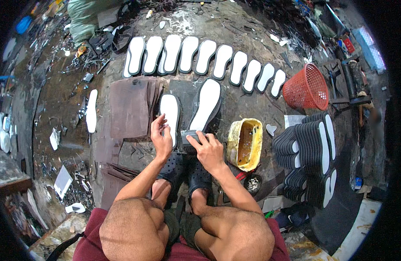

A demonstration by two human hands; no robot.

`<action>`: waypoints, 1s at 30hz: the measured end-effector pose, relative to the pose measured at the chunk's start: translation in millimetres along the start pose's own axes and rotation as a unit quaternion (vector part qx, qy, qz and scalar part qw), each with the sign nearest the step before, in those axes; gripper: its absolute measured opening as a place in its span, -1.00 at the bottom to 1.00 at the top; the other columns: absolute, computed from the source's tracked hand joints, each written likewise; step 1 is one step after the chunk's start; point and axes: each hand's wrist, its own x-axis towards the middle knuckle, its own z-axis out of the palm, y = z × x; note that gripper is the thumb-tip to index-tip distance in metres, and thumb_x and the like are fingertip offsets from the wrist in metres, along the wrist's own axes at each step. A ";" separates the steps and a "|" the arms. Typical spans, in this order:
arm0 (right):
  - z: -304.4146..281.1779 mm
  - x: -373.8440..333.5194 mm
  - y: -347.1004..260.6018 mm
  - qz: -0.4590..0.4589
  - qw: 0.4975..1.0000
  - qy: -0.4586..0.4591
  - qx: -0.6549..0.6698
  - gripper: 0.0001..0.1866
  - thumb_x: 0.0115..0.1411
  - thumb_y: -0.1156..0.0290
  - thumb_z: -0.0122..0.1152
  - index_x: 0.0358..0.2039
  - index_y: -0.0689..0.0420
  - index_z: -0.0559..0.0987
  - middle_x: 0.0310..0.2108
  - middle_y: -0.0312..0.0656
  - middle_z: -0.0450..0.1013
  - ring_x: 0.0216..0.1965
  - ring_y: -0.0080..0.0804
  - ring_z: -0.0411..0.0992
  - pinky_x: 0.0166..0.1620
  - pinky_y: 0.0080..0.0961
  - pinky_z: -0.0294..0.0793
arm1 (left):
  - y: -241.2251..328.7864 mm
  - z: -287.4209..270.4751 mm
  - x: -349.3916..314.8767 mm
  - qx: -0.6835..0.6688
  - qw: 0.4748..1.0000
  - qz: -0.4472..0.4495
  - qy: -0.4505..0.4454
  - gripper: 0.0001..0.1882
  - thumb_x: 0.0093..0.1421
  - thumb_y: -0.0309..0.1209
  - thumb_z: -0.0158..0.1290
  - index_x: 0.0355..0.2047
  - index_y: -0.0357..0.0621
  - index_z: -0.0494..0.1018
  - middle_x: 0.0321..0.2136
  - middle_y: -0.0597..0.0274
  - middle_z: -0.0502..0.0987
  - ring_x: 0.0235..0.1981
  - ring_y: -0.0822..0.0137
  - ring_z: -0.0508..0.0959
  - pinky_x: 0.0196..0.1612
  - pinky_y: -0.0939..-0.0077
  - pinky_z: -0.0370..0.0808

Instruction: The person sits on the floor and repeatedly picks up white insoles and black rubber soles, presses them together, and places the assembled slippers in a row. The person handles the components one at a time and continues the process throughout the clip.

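Soles: left sole and right sole are laid white face up, apart from each other, the right one reaching farther out.
Left hand: released; fingers are loosely bent over the left sole. Whether it is touched cannot be told.
Right hand: a dark flat block is gripped between thumb and fingers at the near end of the right sole.
Block handling: judged best kept flat, with light, even pressure, so that the white face is not scored.
Steadying: the sole being worked is best held at its edge by the free hand, fingertips kept off the face.
Yellow tub: amber-brown contents are held, right of the right hand; the rim should be cleared by the forearm.
Row of soles: set out in an arc beyond; best left undisturbed.
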 end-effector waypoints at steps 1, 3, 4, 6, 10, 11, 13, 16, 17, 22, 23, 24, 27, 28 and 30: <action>-2.3 -1.9 -0.7 0.001 1.000 -0.012 0.008 -0.54 0.12 0.45 0.20 0.05 -0.21 0.65 -0.03 -0.25 0.54 -0.17 -0.20 0.52 -0.24 -0.29 0.65 | 0.0 0.5 1.5 0.000 1.000 -0.005 -0.001 -0.54 0.27 -0.71 -0.04 0.18 -0.25 0.45 0.07 0.13 0.48 0.02 0.27 0.58 0.07 0.40 0.53; -10.1 -7.6 -2.7 0.004 0.999 -0.036 0.022 -0.54 0.11 0.45 0.21 0.05 -0.21 0.65 -0.06 -0.25 0.57 -0.19 -0.23 0.53 -0.24 -0.29 0.65 | -0.2 1.6 5.7 0.000 1.000 -0.015 -0.004 -0.53 0.26 -0.72 -0.04 0.19 -0.25 0.45 0.06 0.14 0.50 0.00 0.29 0.59 0.07 0.41 0.53; -17.0 -8.6 -3.8 0.038 0.994 -0.045 0.091 -0.52 0.11 0.54 0.23 0.03 -0.21 0.67 -0.08 -0.22 0.62 -0.16 -0.17 0.58 -0.17 -0.26 0.66 | -0.8 -0.2 8.5 0.010 1.000 -0.017 -0.007 -0.51 0.24 -0.73 -0.04 0.19 -0.26 0.44 0.08 0.12 0.52 -0.03 0.32 0.59 0.07 0.42 0.52; -63.3 5.4 0.6 0.105 0.969 0.044 0.218 -0.55 0.14 0.59 0.23 0.04 -0.11 0.67 -0.06 -0.17 0.64 -0.10 -0.17 0.60 -0.08 -0.28 0.64 | 6.7 -6.2 17.6 0.028 0.999 0.013 -0.035 -0.50 0.23 -0.68 0.02 0.21 -0.26 0.43 0.11 0.08 0.52 -0.05 0.34 0.59 0.07 0.43 0.52; -132.2 9.9 40.3 0.268 0.874 0.177 0.364 -0.67 0.29 0.56 0.26 0.07 0.23 0.60 -0.07 -0.17 0.62 -0.06 -0.43 0.55 0.02 -0.47 0.52 | 51.0 31.3 -0.9 0.241 0.927 0.194 -0.213 0.19 -0.02 -0.19 0.46 0.46 -0.39 -0.02 0.14 -0.20 0.45 0.09 -0.11 0.44 0.21 0.09 0.39; -129.0 13.0 52.1 0.291 0.856 0.206 0.373 -0.68 0.34 0.53 0.26 0.08 0.31 0.56 -0.10 -0.22 0.59 -0.10 -0.58 0.50 -0.01 -0.57 0.48 | 55.7 42.6 -1.6 0.317 0.892 0.219 -0.238 0.36 -0.07 -0.18 0.49 0.47 -0.46 -0.22 0.09 -0.27 0.44 0.07 -0.15 0.42 0.22 0.12 0.37; -126.2 18.3 62.5 0.297 0.826 0.245 0.412 -0.69 0.35 0.54 0.24 0.07 0.33 0.53 -0.12 -0.24 0.58 -0.12 -0.58 0.49 -0.02 -0.59 0.48 | 55.1 53.0 -0.3 0.352 0.880 0.124 -0.294 0.40 -0.10 -0.23 0.49 0.46 -0.51 -0.29 0.01 -0.26 0.47 0.03 -0.16 0.42 0.21 0.12 0.37; -121.1 18.5 64.7 0.303 0.806 0.290 0.417 -0.78 0.37 0.55 0.21 0.00 0.31 0.53 -0.15 -0.27 0.56 -0.14 -0.60 0.46 -0.03 -0.60 0.43 | 53.3 46.7 16.9 0.208 0.935 0.028 -0.286 0.41 -0.11 -0.32 0.46 0.50 -0.31 -0.35 -0.03 -0.21 0.53 -0.03 -0.12 0.52 0.14 0.09 0.46; -120.7 15.8 65.5 0.310 0.797 0.299 0.423 -0.79 0.37 0.55 0.20 -0.01 0.30 0.53 -0.15 -0.28 0.56 -0.15 -0.60 0.46 -0.03 -0.60 0.42 | 54.2 44.1 22.6 0.139 0.950 -0.008 -0.281 0.41 -0.12 -0.34 0.46 0.52 -0.25 -0.35 -0.03 -0.19 0.54 -0.05 -0.10 0.54 0.11 0.09 0.48; -104.8 5.8 77.8 0.320 0.771 0.293 0.466 -0.78 0.35 0.58 0.20 0.00 0.28 0.52 -0.11 -0.26 0.56 -0.13 -0.58 0.47 -0.02 -0.59 0.42 | 55.2 34.8 53.1 -0.061 0.918 -0.246 -0.304 0.35 -0.11 -0.56 0.37 0.48 0.04 -0.39 0.01 -0.03 0.52 -0.13 0.27 0.50 0.04 0.27 0.46; -100.0 7.2 78.9 0.311 0.745 0.305 0.505 -0.76 0.34 0.58 0.21 0.01 0.26 0.53 -0.11 -0.26 0.57 -0.13 -0.56 0.48 -0.01 -0.58 0.43 | 55.7 35.0 57.5 -0.069 0.913 -0.262 -0.305 0.35 -0.12 -0.57 0.36 0.48 0.02 -0.38 0.02 -0.05 0.51 -0.16 0.25 0.49 0.04 0.25 0.46; -92.5 12.3 78.3 0.303 0.717 0.317 0.542 -0.75 0.33 0.59 0.21 0.02 0.25 0.53 -0.10 -0.26 0.57 -0.12 -0.55 0.49 0.01 -0.56 0.44 | 56.4 34.1 60.3 -0.034 0.919 -0.242 -0.309 0.36 -0.13 -0.56 0.37 0.49 0.03 -0.38 0.02 -0.05 0.51 -0.15 0.25 0.49 0.04 0.25 0.47; -76.2 32.3 69.8 0.348 0.592 0.280 0.671 -0.62 0.28 0.57 0.24 0.11 0.20 0.49 0.04 -0.24 0.52 0.04 -0.43 0.45 0.19 -0.40 0.37 | 55.0 37.6 53.5 0.035 0.921 -0.206 -0.329 0.45 -0.16 -0.52 0.40 0.51 0.06 -0.45 0.01 -0.12 0.51 -0.14 0.20 0.53 0.03 0.21 0.50; -57.6 34.9 73.4 0.365 0.543 0.245 0.716 -0.60 0.27 0.56 0.24 0.13 0.18 0.48 0.07 -0.23 0.50 0.07 -0.39 0.43 0.23 -0.37 0.34 | 56.7 39.4 48.7 0.043 0.919 -0.202 -0.335 0.47 -0.17 -0.51 0.41 0.51 0.07 -0.48 0.01 -0.14 0.52 -0.14 0.18 0.55 0.03 0.20 0.50; -34.0 34.6 78.2 0.393 0.448 0.163 0.786 -0.60 0.30 0.55 0.19 0.15 0.16 0.44 0.05 -0.22 0.51 0.08 -0.33 0.46 0.21 -0.30 0.41 | 69.5 45.2 42.5 0.053 0.917 -0.203 -0.338 0.50 -0.15 -0.48 0.40 0.52 0.05 -0.55 0.00 -0.21 0.53 -0.15 0.14 0.61 -0.02 0.20 0.54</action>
